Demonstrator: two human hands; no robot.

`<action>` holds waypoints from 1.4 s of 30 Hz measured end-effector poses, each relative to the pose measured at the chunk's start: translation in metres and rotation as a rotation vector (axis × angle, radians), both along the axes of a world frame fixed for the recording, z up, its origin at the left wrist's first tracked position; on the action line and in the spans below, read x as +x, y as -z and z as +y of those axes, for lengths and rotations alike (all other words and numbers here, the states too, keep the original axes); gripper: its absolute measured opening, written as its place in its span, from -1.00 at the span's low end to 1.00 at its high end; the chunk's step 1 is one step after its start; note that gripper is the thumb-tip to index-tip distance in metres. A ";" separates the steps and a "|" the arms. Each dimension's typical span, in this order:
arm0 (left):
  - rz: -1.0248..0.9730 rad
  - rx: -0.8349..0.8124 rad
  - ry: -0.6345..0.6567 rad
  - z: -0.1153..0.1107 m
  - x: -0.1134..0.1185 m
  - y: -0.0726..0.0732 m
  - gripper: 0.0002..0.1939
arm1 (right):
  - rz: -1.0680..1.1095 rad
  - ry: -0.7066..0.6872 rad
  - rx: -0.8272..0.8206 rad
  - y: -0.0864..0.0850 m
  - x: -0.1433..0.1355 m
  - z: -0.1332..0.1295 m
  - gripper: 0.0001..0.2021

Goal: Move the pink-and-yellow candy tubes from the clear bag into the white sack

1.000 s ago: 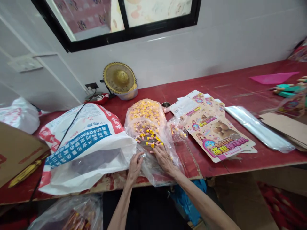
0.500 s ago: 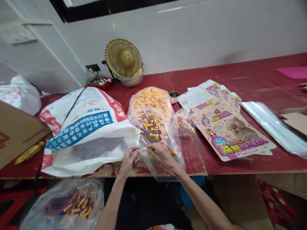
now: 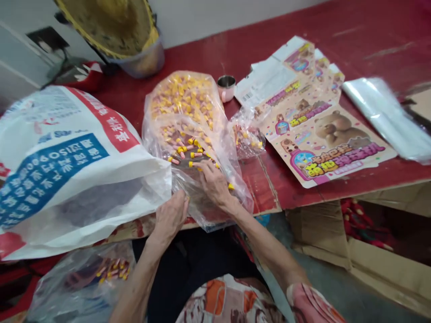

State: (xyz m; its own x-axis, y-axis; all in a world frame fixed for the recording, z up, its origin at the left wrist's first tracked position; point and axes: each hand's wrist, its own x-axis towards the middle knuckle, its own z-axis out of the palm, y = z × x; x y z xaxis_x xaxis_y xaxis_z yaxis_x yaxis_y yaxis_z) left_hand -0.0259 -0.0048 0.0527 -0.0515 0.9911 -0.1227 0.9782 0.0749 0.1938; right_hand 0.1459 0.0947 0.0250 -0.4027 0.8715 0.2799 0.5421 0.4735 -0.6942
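A clear plastic bag (image 3: 235, 190) lies on the table, full of small pink tubes with yellow caps (image 3: 183, 96). Its mouth spreads toward me, with loose tubes inside. My right hand (image 3: 215, 183) reaches into this mouth, fingers partly stretched and apart; the fingertips are beside a loose tube (image 3: 195, 164). At the table's front edge, my left hand (image 3: 172, 214) is closed, fingers curled together near the bag's left edge. What it holds, if anything, is hidden. A white woven sack (image 3: 148, 175) with blue and red print lies to its left.
Right of the bag are a smaller clear bag of pieces (image 3: 247, 137), a metal cup (image 3: 226, 89), printed bear cartons (image 3: 340, 148) and clear plastic sleeves (image 3: 387, 116). Below the table are a bag with capped tubes (image 3: 81, 287) and an open cardboard box (image 3: 323, 233).
My right hand has left my left hand and moved forward to the loose tubes in the bag. My left hand has curled closed near the table edge. The view has tilted down and closer.
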 end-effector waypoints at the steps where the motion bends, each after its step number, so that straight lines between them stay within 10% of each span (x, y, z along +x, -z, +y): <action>1: 0.019 -0.035 0.015 0.004 -0.001 -0.002 -0.84 | -0.043 0.006 0.004 -0.002 -0.001 0.008 -0.54; 11: -0.375 -0.132 -0.093 0.020 -0.016 -0.032 -0.63 | -0.128 -0.094 0.094 0.014 -0.008 0.029 -0.66; 22: -0.188 0.073 -0.128 0.002 0.021 -0.019 -0.94 | 0.259 0.011 0.191 0.005 -0.021 0.008 -0.66; 27: -0.288 0.329 -0.070 -0.008 0.025 0.002 -0.92 | 0.247 -0.077 0.159 0.012 -0.038 -0.008 -0.58; 42: -0.384 0.427 -0.093 -0.024 0.016 0.010 -0.87 | 0.044 -0.239 0.177 0.033 -0.040 -0.019 -0.84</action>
